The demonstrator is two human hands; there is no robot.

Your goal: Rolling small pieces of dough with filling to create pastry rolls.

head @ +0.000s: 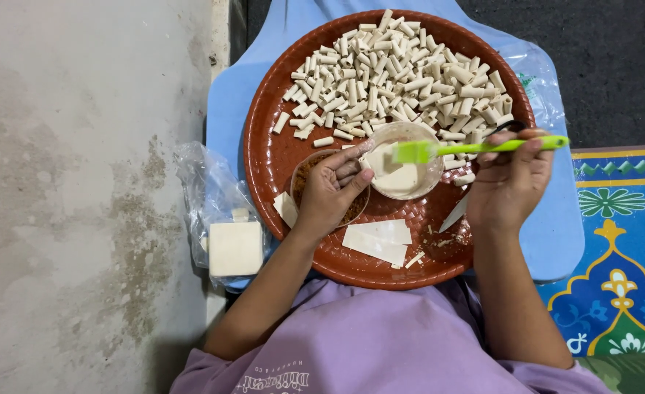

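A person in a lilac shirt sat over a round brown tray (264, 157) resting on a blue board (224, 109), the far half of the tray heaped with small rolled pastry tubes (402, 69). The right hand (508, 182) had its fingers clamped on the handle of a green silicone brush (475, 148), whose head hung over a small clear bowl of pale paste (402, 175). The left hand (329, 191) steadied things, its fingers curled together around a small piece held at the rim of that bowl, directly above a second bowl of brown crumbly filling (304, 175); what the piece was could not be made out.

Flat pastry sheets (377, 241) lay on the near side of the tray, with a stack of square wrappers (235, 248) on a clear plastic bag (205, 182) to the left.

The risks looked small but real: the light paste bowl, crowded between hand and rolls, could tip if the brush pressed on its rim, and paste dripping from the bristles could glue loose rolls together. The uncovered sheets seemed likely to dry and crack.
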